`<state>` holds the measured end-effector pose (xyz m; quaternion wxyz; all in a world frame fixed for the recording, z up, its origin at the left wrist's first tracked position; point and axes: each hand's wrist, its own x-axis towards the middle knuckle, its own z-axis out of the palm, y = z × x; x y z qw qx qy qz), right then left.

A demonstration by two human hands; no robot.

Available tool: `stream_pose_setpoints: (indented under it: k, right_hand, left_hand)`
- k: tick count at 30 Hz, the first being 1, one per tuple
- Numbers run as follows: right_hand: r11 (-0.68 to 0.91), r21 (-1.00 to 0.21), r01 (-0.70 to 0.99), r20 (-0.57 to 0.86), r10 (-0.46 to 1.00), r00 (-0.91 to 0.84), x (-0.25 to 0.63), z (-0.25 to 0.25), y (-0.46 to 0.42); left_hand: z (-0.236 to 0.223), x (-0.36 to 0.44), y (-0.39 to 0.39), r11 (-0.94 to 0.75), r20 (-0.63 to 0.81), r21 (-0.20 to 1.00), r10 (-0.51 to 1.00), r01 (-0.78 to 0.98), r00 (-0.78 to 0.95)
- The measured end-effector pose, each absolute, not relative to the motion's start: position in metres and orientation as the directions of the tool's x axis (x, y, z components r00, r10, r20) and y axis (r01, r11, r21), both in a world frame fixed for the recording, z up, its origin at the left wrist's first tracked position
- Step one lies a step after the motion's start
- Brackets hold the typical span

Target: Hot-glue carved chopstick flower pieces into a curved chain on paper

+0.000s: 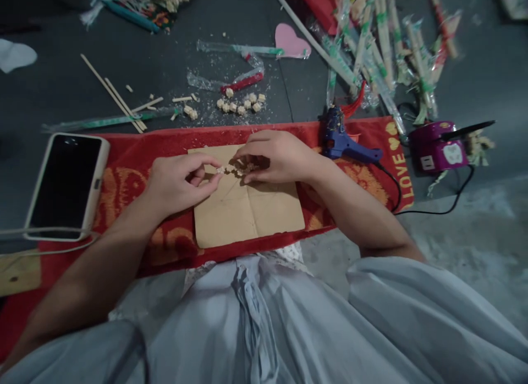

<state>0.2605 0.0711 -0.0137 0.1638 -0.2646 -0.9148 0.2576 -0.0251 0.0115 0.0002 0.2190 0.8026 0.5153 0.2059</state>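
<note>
Left hand [181, 180] pinches a pale knobbly strip [229, 169]; right hand [275, 157], half-curled, covers its other end, grip unclear; to that hand's right, the red towel [374, 132] reads "LOVE".

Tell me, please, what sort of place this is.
Probably a handicraft work table: what looks like a glue gun, a pink heart and thin sticks are in view.

Lighting: dim, cool, apparently from overhead. The far left corner of the dark grey bench [231, 15] sinks towards black. A soft shadow lies beneath the right hand [276, 155] on the creased tan cardboard sheet [226, 221]. Small cream-coloured beads [229, 169] there render soft. Clear plastic wrappers [383, 29], far right, show faint glints and blur. Wide-angle stretch affects the pale blue cloth sleeves [437, 307] before the near edge.
</note>
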Motion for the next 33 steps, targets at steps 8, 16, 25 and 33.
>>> stream_pose_setpoints:
  k: [8, 16, 25, 33]
  right_hand:
    - [0.722, -0.542, 0.43, 0.181, 0.6, -0.779, 0.265, -0.012, 0.073]
    - [0.745, -0.464, 0.478, 0.214, 0.619, -0.756, 0.27, 0.011, 0.075]
    - [0.504, -0.211, 0.838, 0.12, 0.864, -0.489, 0.386, 0.073, 0.071]
    - [0.265, -0.087, 0.96, -0.192, 0.941, -0.277, 0.417, 0.05, 0.034]
  left_hand:
    - [0.001, -0.024, 0.015, -0.335, 0.079, 0.573, 0.931, 0.748, 0.357]
    - [-0.002, -0.024, 0.018, -0.366, 0.088, 0.514, 0.922, 0.776, 0.377]
    - [-0.007, -0.027, 0.022, -0.38, 0.092, 0.518, 0.915, 0.766, 0.392]
    - [-0.007, -0.025, 0.023, -0.387, 0.102, 0.516, 0.914, 0.765, 0.393]
